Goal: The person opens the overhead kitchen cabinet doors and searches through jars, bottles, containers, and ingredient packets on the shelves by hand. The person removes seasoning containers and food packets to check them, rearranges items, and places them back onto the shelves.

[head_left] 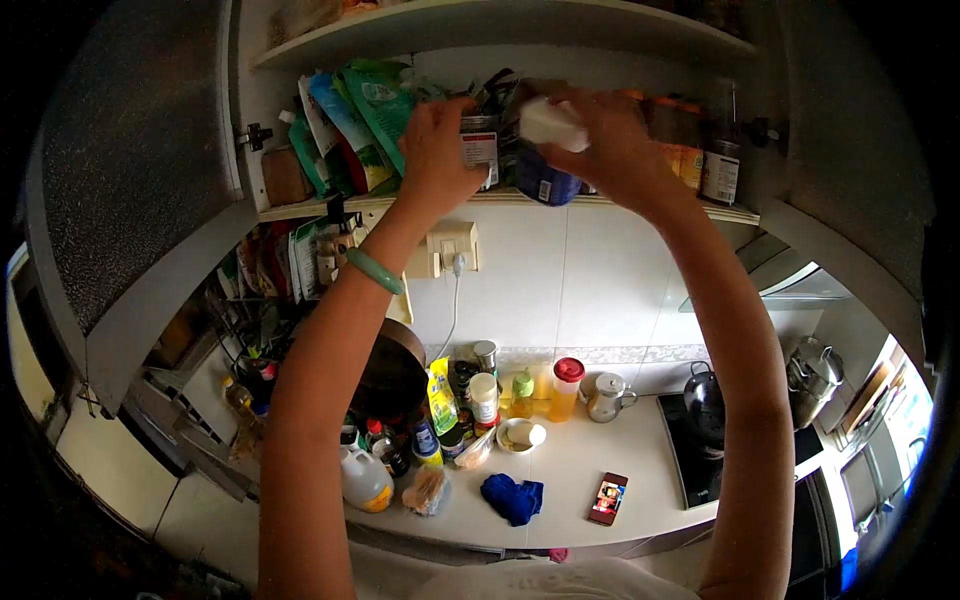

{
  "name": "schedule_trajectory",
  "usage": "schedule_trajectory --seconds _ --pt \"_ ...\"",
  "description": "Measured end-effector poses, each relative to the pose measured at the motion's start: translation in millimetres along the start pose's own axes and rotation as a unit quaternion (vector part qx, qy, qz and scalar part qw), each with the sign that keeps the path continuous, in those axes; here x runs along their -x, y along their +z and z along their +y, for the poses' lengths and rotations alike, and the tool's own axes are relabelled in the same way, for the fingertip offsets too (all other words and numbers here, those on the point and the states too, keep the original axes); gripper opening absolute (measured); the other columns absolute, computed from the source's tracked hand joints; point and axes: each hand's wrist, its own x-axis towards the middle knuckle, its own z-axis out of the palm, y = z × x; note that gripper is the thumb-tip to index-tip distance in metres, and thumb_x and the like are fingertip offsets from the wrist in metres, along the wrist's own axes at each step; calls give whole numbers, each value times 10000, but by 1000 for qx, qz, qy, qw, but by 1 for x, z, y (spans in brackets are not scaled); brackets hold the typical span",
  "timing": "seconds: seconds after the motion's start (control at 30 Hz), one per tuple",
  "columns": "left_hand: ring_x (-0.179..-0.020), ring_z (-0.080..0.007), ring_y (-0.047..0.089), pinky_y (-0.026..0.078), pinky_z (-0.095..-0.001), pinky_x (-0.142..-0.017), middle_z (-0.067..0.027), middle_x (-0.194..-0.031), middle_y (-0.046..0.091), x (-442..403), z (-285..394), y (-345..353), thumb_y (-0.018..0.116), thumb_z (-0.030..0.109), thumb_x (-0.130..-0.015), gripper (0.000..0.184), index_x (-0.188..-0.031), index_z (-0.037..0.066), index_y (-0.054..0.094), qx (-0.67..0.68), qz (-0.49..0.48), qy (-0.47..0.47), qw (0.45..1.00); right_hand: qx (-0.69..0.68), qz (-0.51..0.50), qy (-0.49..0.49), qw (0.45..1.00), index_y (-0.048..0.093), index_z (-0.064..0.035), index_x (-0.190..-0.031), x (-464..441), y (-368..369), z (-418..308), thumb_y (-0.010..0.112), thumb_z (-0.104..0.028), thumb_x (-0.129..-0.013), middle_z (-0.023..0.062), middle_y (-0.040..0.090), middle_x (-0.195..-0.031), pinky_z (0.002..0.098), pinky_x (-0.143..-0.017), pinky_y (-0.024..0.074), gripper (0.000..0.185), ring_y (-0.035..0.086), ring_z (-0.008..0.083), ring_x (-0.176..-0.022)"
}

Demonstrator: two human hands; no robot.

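Observation:
Both my hands are raised into an open wall cabinet. My left hand [438, 150], with a green bangle on its wrist, is closed on the left side of a jar with a white label [480, 150]. Its fingertips are near the jar's top and the thumb is low at the front. My right hand [615, 145] is closed on a white object [552, 123], blurred, its kind unclear. Right under that object a dark blue container [547, 183] stands at the shelf's front edge. My right hand hides part of what is behind it.
Green and white pouches [378, 105] lean at the shelf's left; jars with orange labels [685, 150] stand right. Cabinet doors flank both sides. Below, the counter [560, 490] holds bottles, a red-lidded jug [566, 388], a blue cloth [512, 498], a phone [607, 498] and a stove [690, 450].

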Motion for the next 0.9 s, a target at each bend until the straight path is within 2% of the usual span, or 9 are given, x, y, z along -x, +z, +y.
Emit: schedule_trajectory --seconds 0.07,0.17,0.3,0.37,0.47,0.5,0.57,0.67,0.9 --pt "-1124 -369 446 385 -476 -936 -172 -1146 458 3 1 -2 805 128 -594 724 -1230 109 459 5 -2 -4 1000 24 -60 20 998 499 -33 -1205 -15 21 3 693 -307 -795 231 569 -1154 456 -837 500 530 578 393 -1018" --pt "-1119 -364 440 375 -473 -945 -174 -1135 451 9 0 -4 813 131 -572 745 -1229 112 461 13 -8 -6 1000 12 -101 50 994 493 -39 -1227 -25 36 2 679 -346 -805 230 509 -1255 460 -840 495 554 582 415 -1002" --pt "-1150 -341 395 323 -470 -932 -156 -1171 416 13 -10 3 799 118 -582 751 -1248 123 453 46 -16 23 999 107 -76 -29 991 485 -64 -1264 -28 48 22 658 -392 -818 205 463 -1318 499 -924 431 580 524 427 -1097" --pt "-1138 -348 413 342 -465 -947 -167 -1167 418 16 -4 0 809 127 -581 768 -1253 125 438 40 -18 7 999 197 -28 -27 980 467 -104 -1310 -29 52 37 684 -512 -757 181 488 -1305 552 -1003 325 720 435 413 -1205" --pt "-1132 -356 428 359 -463 -962 -179 -1173 412 17 -4 3 819 137 -585 794 -1267 130 414 35 -23 -11 999 197 -36 -26 979 458 -143 -1331 -26 47 29 736 -593 -648 163 515 -1287 584 -1031 255 864 350 398 -1278" --pt "-1138 -357 426 356 -466 -963 -180 -1183 406 17 -4 4 819 138 -591 802 -1276 133 403 37 -28 -15 999 198 -38 -26 979 458 -143 -1331 -26 47 29 736 -593 -648 163 515 -1287 584 -1031 255 864 350 398 -1278" --pt "-1140 -359 426 357 -468 -957 -177 -1186 403 19 -4 6 819 132 -590 811 -1282 135 396 34 -32 -21 999 239 -8 -60 969 483 -159 -1296 -25 50 30 797 -581 -544 153 579 -1160 529 -964 291 918 465 327 -1147" --pt "-1142 -363 429 366 -476 -945 -175 -1196 393 18 -9 13 820 122 -590 831 -1295 140 380 30 -30 -18 999 231 -65 -30 970 488 -160 -1295 -34 47 30 810 -561 -535 135 603 -1137 508 -957 301 917 466 322 -1165" --pt "-1138 -361 444 407 -474 -942 -183 -1203 385 17 -3 13 827 115 -582 854 -1305 127 373 15 -11 -38 999 263 -85 -41 960 514 -165 -1278 -34 39 28 834 -483 -527 132 620 -1122 500 -954 305 876 495 310 -1142"
